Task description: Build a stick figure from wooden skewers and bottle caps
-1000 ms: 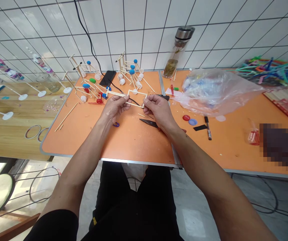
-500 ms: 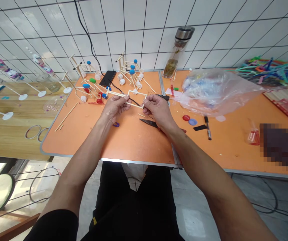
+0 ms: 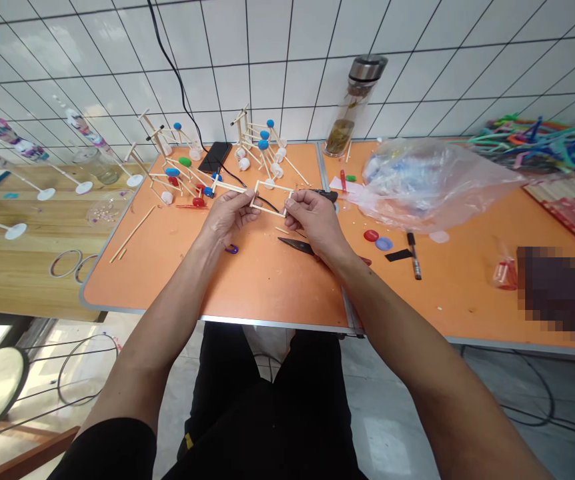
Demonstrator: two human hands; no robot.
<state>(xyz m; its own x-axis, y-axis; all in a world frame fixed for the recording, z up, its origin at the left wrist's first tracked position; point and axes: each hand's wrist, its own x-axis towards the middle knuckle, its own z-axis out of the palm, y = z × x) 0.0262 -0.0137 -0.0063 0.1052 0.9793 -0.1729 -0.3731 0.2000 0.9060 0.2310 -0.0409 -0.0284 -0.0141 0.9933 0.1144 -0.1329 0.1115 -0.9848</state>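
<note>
A small rectangular frame of thin wooden sticks (image 3: 272, 189) is held above the orange table (image 3: 247, 280) between both hands. My left hand (image 3: 228, 215) pinches its left corner, fingers closed on the sticks. My right hand (image 3: 311, 215) pinches the right corner the same way. Black scissors (image 3: 297, 245) lie on the table just under my right hand. A small purple ring (image 3: 232, 249) lies below my left wrist.
Finished stick models with coloured bottle caps (image 3: 260, 147) stand at the table's back, beside a black phone (image 3: 215, 157) on a cable. A glass bottle (image 3: 355, 103), a clear plastic bag (image 3: 427, 180), loose caps (image 3: 377, 240), a marker (image 3: 412, 255) and coloured straws (image 3: 542, 140) are to the right.
The view has shifted very slightly. Both hands stay pinched on the stick frame in nearly the same place.
</note>
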